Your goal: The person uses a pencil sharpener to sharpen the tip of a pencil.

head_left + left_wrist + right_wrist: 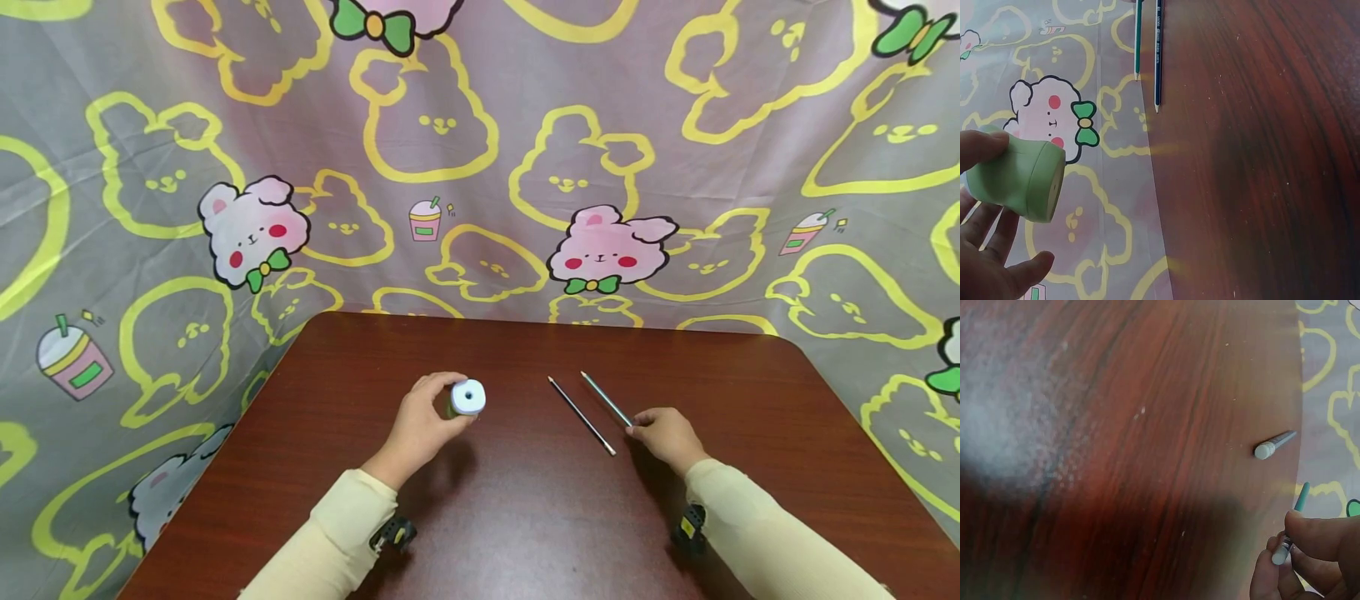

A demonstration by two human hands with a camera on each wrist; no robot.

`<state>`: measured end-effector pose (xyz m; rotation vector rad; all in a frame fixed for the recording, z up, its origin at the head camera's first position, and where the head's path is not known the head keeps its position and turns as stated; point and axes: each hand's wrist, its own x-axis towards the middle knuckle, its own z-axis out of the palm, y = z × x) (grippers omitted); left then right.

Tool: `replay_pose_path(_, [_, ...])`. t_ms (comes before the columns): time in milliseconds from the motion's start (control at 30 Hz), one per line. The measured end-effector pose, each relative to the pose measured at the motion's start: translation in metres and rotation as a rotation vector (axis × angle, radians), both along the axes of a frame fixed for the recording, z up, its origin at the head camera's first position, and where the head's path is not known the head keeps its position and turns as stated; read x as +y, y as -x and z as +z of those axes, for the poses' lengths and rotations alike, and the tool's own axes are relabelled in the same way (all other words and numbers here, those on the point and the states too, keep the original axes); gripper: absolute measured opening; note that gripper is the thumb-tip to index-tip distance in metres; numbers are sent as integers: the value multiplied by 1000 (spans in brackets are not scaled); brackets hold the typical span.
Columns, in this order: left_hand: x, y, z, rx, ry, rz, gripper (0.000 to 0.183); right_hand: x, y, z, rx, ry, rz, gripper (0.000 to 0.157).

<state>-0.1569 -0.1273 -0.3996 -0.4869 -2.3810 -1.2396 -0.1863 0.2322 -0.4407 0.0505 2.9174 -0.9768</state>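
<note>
My left hand (417,427) grips a small pencil sharpener (468,407) between thumb and fingers, left of the table's middle. Its white face with a round hole shows in the head view; the left wrist view shows its green body (1010,172). With thumb and fingertips, my right hand (669,437) pinches a teal pencil (606,400) near its white eraser end (1280,555), the sharpened tip pointing away. Between the hands a dark pencil (581,415) lies on the table, its white eraser (1264,451) toward me.
The reddish-brown wooden table (510,517) extends under both hands. A grey cloth (480,125) printed with yellow outlines and cartoon animals hangs behind the table and along its sides. A dark wrist device (393,533) sits at the left cuff, and another (690,528) at the right.
</note>
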Motion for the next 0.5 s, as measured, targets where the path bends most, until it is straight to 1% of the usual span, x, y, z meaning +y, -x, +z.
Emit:
replay_pose_path(300, [-1,2,-1,-35,1,10,50,1,5,-3,-46,-77,5,31])
replay_pose_path(500, [0,3,-2,-59,1,5,50,0,6,-4,-47,-122,9,33])
